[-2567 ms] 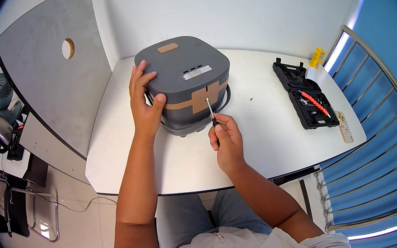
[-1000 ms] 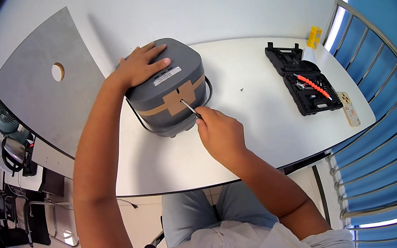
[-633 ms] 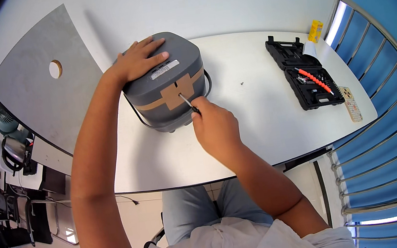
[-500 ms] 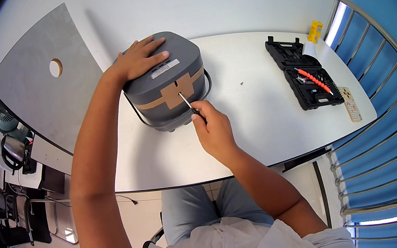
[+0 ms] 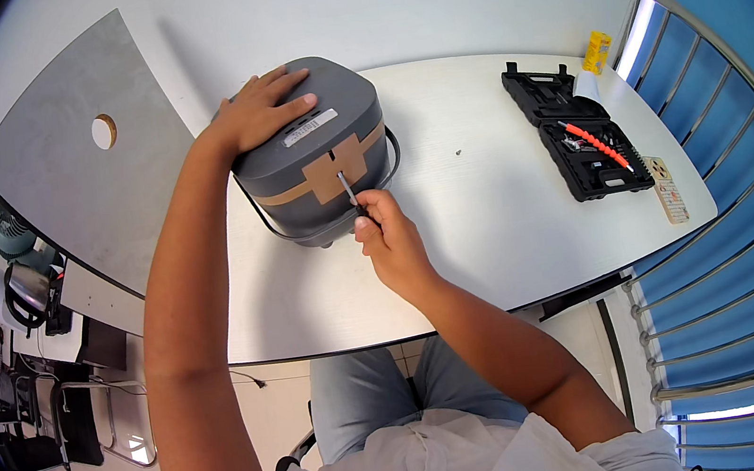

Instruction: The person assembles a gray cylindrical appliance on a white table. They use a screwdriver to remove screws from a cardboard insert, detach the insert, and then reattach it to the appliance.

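Observation:
A grey, rounded rice cooker [image 5: 294,222] with a brown band and a swing handle stands on the white table [image 5: 472,232]. My left hand [image 5: 261,113] lies on its upper face, fingers spread, beside a white label and some slots. In my right hand [image 5: 389,241] is a screwdriver [image 5: 348,188], its dark handle mostly covered by my fingers. The shaft points up and away, and its tip meets the brown cross-shaped patch [image 5: 324,178] on the cooker's near side, just below a dark slit. Whether a screw sits there is too small to tell.
An opened black tool case [image 5: 588,160] with an orange flexible shaft [image 5: 596,145] lies at the right. Near it are a yellow box [image 5: 597,52] and a power strip [image 5: 667,190]. A tiny dark piece [image 5: 458,153] rests mid-table. Metal railing [image 5: 711,96] borders the right side.
My right hand has shifted slightly left, its fingers have moved on the screwdriver's handle, and the shaft stands a little steeper in the picture. My left hand stays on the cooker.

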Motion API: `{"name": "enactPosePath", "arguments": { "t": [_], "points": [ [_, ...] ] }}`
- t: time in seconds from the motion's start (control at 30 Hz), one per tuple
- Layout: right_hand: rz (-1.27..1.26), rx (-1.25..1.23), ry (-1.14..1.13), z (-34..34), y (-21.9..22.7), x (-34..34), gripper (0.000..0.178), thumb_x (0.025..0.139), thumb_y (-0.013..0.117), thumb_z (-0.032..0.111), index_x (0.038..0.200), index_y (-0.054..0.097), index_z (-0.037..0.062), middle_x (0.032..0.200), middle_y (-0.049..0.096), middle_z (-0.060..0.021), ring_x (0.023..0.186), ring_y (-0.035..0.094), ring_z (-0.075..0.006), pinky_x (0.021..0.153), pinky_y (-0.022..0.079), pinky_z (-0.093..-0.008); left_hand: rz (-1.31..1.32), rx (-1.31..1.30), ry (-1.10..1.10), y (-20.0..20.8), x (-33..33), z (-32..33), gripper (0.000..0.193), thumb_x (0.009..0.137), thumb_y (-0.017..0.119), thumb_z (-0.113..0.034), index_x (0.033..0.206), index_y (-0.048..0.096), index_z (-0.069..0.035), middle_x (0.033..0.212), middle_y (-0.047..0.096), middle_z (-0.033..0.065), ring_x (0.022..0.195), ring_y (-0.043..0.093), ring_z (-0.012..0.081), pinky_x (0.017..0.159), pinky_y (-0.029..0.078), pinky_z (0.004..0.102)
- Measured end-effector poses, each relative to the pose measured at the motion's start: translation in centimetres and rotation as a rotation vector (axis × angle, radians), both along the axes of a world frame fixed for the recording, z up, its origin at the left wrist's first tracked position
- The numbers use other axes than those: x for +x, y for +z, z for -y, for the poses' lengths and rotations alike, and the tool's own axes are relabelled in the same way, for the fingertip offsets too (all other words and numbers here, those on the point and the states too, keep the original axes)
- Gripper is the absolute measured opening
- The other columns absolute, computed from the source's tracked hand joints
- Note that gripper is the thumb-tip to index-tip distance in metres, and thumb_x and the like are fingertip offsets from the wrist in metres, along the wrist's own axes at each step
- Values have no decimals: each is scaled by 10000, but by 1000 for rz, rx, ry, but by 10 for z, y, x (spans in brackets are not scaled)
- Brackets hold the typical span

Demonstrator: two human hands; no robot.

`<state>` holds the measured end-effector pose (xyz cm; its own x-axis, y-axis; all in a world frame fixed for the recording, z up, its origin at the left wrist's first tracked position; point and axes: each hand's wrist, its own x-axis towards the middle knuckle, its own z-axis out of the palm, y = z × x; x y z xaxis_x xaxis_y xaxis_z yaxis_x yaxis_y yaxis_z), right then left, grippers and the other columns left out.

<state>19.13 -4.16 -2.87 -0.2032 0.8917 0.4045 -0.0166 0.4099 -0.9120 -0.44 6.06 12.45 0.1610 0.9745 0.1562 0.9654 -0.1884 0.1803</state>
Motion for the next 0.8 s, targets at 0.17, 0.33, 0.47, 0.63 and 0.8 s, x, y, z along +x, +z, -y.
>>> {"name": "enactPosePath", "arguments": {
  "t": [0.17, 0.33, 0.47, 0.63, 0.8],
  "points": [
    [-18, 79, -67, -2, 1, 5, 186, 921, 528, 70, 1096, 508, 9, 787, 608, -98, 670, 570, -180, 650, 453, -284, 11, 13, -22, -1, -2, -2, 757, 789, 418, -730, 1408, 404, -294, 1531, 246, 56, 1412, 192, 321, 1054, 126, 684],
    [-121, 14, -17, -3, -3, 3, 181, 923, 535, 73, 1085, 523, -7, 791, 622, -89, 658, 547, -135, 639, 441, -254, 11, 10, -14, -2, 0, -2, 759, 788, 418, -732, 1408, 404, -293, 1531, 247, 55, 1413, 190, 317, 1056, 124, 680],
    [-79, 20, -54, 0, 1, 3, 173, 921, 535, 75, 1078, 526, 5, 809, 632, -119, 670, 584, -178, 641, 457, -289, 26, 13, -24, -1, -1, -2, 763, 788, 418, -733, 1407, 407, -287, 1531, 247, 55, 1414, 190, 314, 1060, 122, 672],
    [385, 271, -328, 11, 24, 9, 143, 896, 530, 78, 1032, 540, 33, 814, 640, -139, 681, 644, -301, 618, 498, -392, 26, 5, -20, -1, 0, 1, 764, 790, 418, -730, 1407, 410, -280, 1529, 254, 55, 1410, 198, 317, 1065, 117, 662],
    [881, 362, -326, 18, 76, 28, 175, 824, 543, 37, 998, 562, 36, 706, 605, -115, 632, 649, -298, 538, 512, -394, 38, 31, -28, -3, -2, -2, 779, 780, 417, -741, 1407, 412, -279, 1523, 269, 60, 1404, 213, 321, 1056, 122, 664]
  ]
}}
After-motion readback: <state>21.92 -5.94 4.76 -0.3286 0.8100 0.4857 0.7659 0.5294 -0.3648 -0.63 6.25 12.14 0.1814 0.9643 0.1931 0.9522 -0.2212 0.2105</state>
